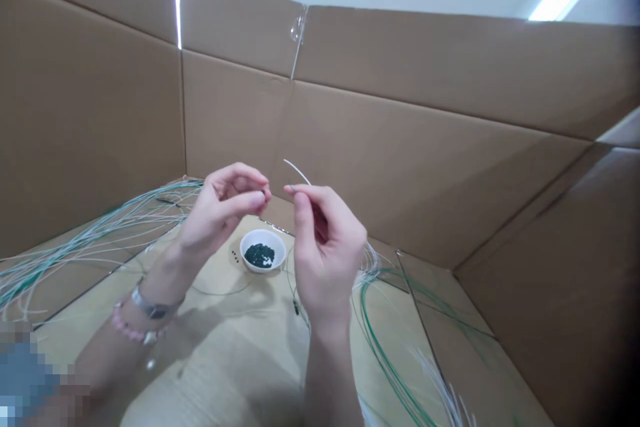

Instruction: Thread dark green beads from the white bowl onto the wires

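Observation:
My left hand [215,210] pinches a tiny dark piece [263,193] between thumb and fingertips; most of it is hidden. Close by on the right, my right hand [330,247] is closed on a thin wire with thumb and forefinger. The wire's white end [297,171] sticks up past the fingers, and a short greenish tip shows at the fingertips. A small gap separates the two hands. Below them stands a white bowl [281,255] holding many small dark green or black pieces [257,255]. Several tiny dark dots [235,257] lie left of the bowl.
Long white and green wires [95,247] lie bundled at the left. More green wires [373,327] and white wire ends [445,390] curve along the right. A small black piece [296,307] lies by my right wrist. Cardboard walls [390,140] enclose the table [225,327].

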A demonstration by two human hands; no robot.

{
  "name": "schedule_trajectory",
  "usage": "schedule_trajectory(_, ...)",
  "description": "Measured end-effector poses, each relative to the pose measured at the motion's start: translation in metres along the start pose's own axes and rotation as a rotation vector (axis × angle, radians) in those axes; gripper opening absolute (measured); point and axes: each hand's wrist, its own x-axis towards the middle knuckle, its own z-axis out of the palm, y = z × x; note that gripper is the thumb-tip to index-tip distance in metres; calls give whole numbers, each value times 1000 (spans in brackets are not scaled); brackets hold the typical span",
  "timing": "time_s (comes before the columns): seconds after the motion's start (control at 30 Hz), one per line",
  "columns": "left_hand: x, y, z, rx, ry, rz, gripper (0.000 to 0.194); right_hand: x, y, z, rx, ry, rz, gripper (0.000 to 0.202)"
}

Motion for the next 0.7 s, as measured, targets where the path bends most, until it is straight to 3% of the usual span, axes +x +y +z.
schedule_trajectory(0.13,-9,4,20,-188,-55,-28,11,-3,-7,-5,-55,77,-115,14)
schedule_trajectory(0.43,-6,4,11,-346,-220,-68,10,-8,-18,-1,-318,281,-307,22)
schedule_trajectory(0.7,-9,8,6,-256,-235,4,13,-10,-31,7,-432,376,-304,24)
